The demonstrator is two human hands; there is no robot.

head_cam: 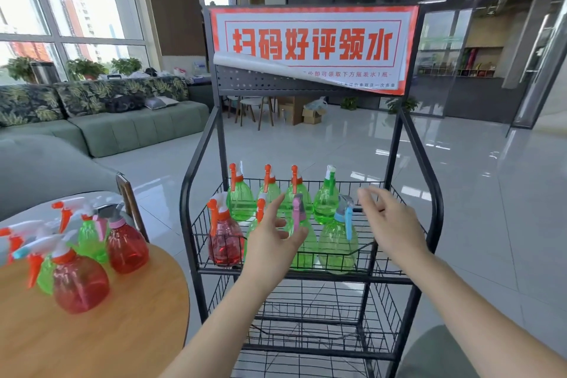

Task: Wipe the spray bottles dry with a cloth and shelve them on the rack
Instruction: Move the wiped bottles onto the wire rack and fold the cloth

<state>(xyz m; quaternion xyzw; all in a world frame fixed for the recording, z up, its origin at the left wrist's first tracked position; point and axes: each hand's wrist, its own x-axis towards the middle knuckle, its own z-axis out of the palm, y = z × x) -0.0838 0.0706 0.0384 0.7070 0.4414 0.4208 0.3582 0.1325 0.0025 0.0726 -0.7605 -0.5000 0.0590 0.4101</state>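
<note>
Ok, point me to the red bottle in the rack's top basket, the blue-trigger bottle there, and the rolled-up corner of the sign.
red bottle [225, 244], head view, on its red body.
blue-trigger bottle [337, 244], head view, on its green body.
sign [245, 59], head view, on its curled lower-left corner.

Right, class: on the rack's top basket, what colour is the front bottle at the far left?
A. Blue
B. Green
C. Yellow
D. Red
D: the front-left bottle in the top basket has a red see-through body with an orange trigger, while the other bottles around it are green.
</note>
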